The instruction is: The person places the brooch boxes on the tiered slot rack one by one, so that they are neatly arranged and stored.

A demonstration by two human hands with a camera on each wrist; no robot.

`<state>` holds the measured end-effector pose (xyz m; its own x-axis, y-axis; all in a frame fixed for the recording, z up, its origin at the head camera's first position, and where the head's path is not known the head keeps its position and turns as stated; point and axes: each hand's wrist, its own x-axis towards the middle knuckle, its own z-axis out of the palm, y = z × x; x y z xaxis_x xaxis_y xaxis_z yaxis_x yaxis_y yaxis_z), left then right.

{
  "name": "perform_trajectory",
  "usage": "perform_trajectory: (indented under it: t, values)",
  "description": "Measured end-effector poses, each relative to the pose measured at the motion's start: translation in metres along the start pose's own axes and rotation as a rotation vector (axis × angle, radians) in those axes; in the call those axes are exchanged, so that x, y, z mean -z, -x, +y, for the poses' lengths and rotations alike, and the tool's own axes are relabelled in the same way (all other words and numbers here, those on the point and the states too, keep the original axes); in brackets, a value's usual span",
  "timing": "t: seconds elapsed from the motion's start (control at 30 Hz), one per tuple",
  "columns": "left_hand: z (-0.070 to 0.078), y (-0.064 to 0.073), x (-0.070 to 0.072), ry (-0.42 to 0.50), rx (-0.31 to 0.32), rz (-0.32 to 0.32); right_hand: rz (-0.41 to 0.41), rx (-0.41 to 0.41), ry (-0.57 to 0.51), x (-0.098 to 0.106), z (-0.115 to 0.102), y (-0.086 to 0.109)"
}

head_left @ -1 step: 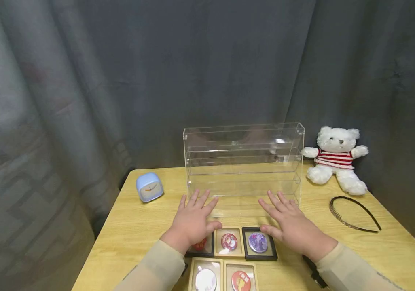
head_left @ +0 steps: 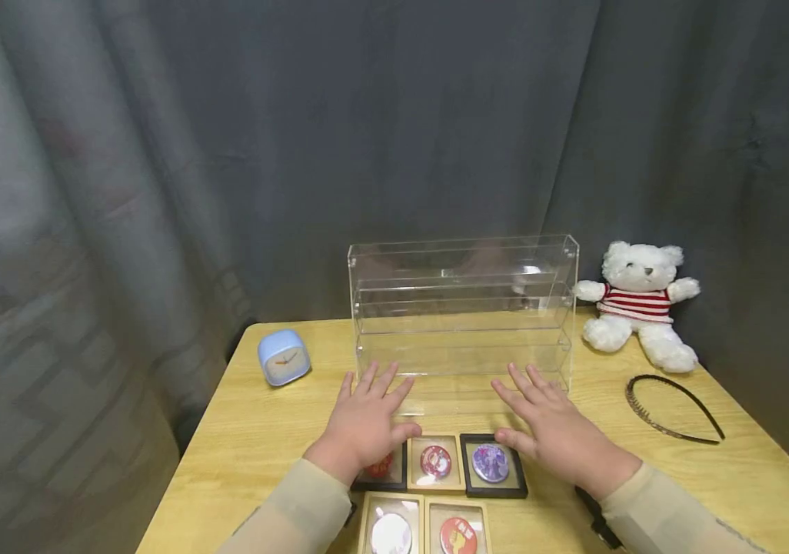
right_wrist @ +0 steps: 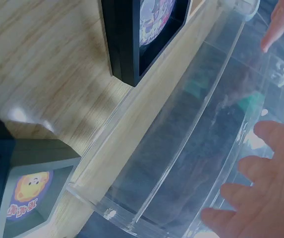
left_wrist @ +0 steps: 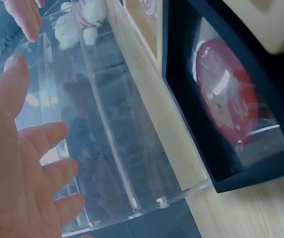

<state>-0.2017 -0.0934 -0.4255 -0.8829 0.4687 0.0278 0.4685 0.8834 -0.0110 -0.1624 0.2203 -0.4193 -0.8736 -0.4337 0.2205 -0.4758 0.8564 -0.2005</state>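
My left hand is spread with its fingers straight over the left end of a row of framed round badges, holding nothing. Partly beneath it lies a black display frame with a red badge. A light wooden frame with a red badge sits mid-row, beside a black frame with a purple badge. Near that last frame, my right hand is also spread and holds nothing. Ahead of the fingertips stands a clear acrylic display rack with several tiers.
Two more wooden frames with badges lie at the near edge. A grey frame with a yellow-figure badge shows in the right wrist view. A blue clock stands left; a white teddy bear and a dark headband are right.
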Motion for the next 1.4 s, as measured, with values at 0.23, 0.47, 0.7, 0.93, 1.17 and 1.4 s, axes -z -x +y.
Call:
perform_trajectory:
  t: [0.23,0.47,0.7,0.93,1.17,1.4]
  values:
    - [-0.01,-0.007,-0.006,0.029,-0.028,0.184,-0.01,-0.072,-0.11,-0.005,0.003,-0.003]
    - [-0.045,-0.024,-0.016,0.502,0.243,0.514,-0.381,-0.169,-0.339,-0.025,0.016,0.01]
    - [-0.066,-0.034,-0.043,0.939,0.425,0.279,-0.416,-0.2,-0.47,-0.044,0.025,0.013]
    - [-0.072,-0.031,-0.053,1.008,0.405,0.261,-0.341,-0.224,-0.548,-0.046,0.026,0.012]
    - [-0.071,-0.028,-0.049,1.01,0.389,0.258,-0.256,-0.207,-0.635,-0.043,0.029,0.011]
    - [-0.072,-0.029,-0.052,1.001,0.391,0.251,-0.007,-0.225,-0.59,0.008,0.044,-0.016]
